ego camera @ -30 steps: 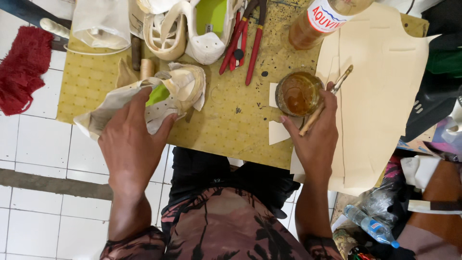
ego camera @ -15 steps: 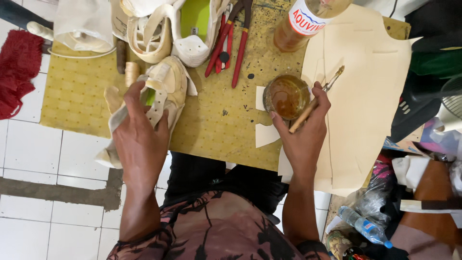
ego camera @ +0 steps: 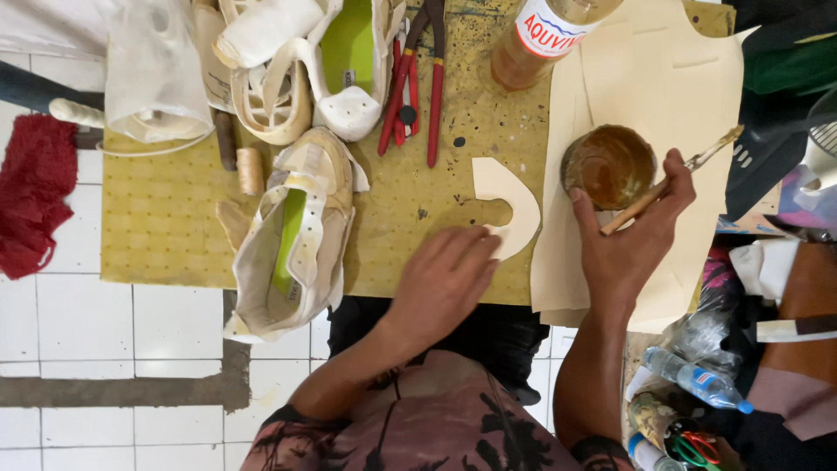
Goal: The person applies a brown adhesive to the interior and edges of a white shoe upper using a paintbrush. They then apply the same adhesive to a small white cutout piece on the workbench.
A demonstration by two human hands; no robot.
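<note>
The left hand (ego camera: 445,279) lay flat and open, fingertips on a curved cream cut-out (ego camera: 506,205) on the yellow board (ego camera: 166,227). The right hand (ego camera: 632,231) gripped a brush (ego camera: 671,181) beside the glue pot (ego camera: 608,166). Half a second earlier, the left hand had rested on the shoe (ego camera: 296,231), now well to its left.

Bare board (ego camera: 166,235) lies open left of the shoe (ego camera: 296,235), and a clear strip runs between shoe and curved cutout (ego camera: 510,205). Pliers (ego camera: 414,78) and a bottle (ego camera: 540,39) block the far edge; the glue pot (ego camera: 608,166) crowds the right, beside the right hand (ego camera: 632,235).
</note>
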